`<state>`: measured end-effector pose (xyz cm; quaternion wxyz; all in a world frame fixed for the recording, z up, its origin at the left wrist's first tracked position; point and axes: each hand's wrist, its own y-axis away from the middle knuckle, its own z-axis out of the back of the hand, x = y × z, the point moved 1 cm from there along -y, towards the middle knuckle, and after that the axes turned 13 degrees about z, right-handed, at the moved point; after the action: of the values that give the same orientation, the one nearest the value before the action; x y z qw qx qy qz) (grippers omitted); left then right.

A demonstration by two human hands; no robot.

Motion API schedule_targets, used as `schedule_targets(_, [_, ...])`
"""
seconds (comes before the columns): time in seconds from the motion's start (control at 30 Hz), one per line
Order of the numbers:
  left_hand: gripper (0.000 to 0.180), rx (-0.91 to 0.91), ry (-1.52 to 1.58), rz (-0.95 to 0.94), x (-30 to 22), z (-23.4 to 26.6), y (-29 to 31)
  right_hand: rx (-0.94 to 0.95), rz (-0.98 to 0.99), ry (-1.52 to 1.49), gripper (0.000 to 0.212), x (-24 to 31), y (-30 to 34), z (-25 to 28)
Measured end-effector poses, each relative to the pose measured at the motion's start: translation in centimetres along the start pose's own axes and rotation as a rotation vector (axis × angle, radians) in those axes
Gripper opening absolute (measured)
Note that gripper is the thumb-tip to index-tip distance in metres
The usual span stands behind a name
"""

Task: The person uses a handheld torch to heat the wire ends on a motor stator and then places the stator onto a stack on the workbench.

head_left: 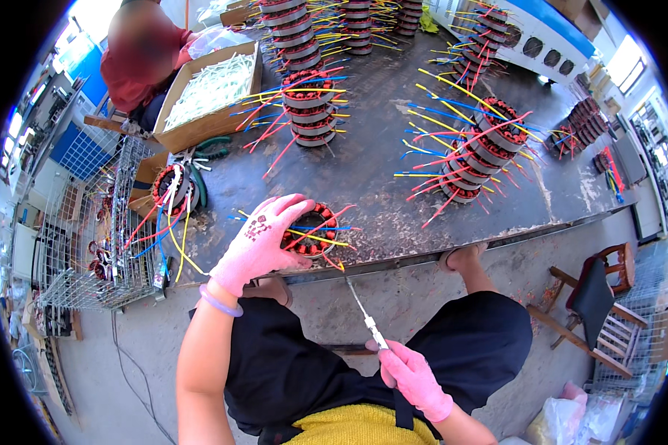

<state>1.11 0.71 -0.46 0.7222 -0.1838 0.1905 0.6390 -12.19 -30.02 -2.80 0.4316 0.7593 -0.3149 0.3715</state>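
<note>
My left hand (263, 241), in a pink glove, is closed around the side of a motor stator (325, 248) lying at the table's near edge. The stator is a ring with red-orange windings and red, yellow and blue lead wires. In my right hand (416, 377), also pink-gloved, is a slim tool with a thin metal shaft (358, 300) and a pale handle section. Its tip points up at a red wire end just over the table edge; whether they touch I cannot tell. Left of my left hand sits another stator (172, 189) with white sleeves on its leads.
Stacked stators (310, 111) stand ahead, and a leaning stack (486, 152) is at the right. A cardboard box (208, 119) holds many white sleeves, with green-handled pliers (214, 148) close by. A wire basket (89, 274) stands left. A person (141, 55) sits across, far left. A wooden chair (597, 311) stands right.
</note>
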Motion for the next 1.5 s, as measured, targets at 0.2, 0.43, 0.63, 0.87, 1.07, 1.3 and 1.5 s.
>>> schedule_targets(0.2, [0.093, 0.014, 0.01, 0.029, -0.11, 0.17, 0.13, 0.04, 0.03, 0.051, 0.038, -0.6, 0.1, 0.56])
schedule_targets(0.43, [0.094, 0.0, 0.001, 0.008, 0.18, -0.14, 0.03, 0.017, 0.015, 0.012, 0.036, -0.35, -0.19, 0.01])
schedule_targets(0.63, [0.094, 0.032, 0.017, 0.021, -0.12, 0.17, -0.02, 0.026, 0.019, 0.025, 0.036, -0.43, 0.1, 0.36])
schedule_targets(0.87, [0.093, 0.022, 0.014, 0.019, -0.1, -0.03, -0.08, 0.024, 0.006, 0.018, 0.037, -0.51, -0.18, 0.05])
schedule_targets(1.07, [0.092, 0.024, 0.005, 0.017, 0.07, 0.0, -0.13, 0.04, 0.017, 0.043, 0.037, -0.57, -0.01, 0.31])
schedule_targets(1.3, [0.09, 0.027, 0.006, 0.022, -0.15, 0.12, -0.05, 0.036, 0.017, 0.05, 0.036, -0.56, -0.12, -0.06])
schedule_targets(1.5, [0.091, 0.027, 0.016, 0.016, -0.04, 0.09, -0.09, 0.022, 0.029, 0.022, 0.036, -0.53, -0.01, 0.03])
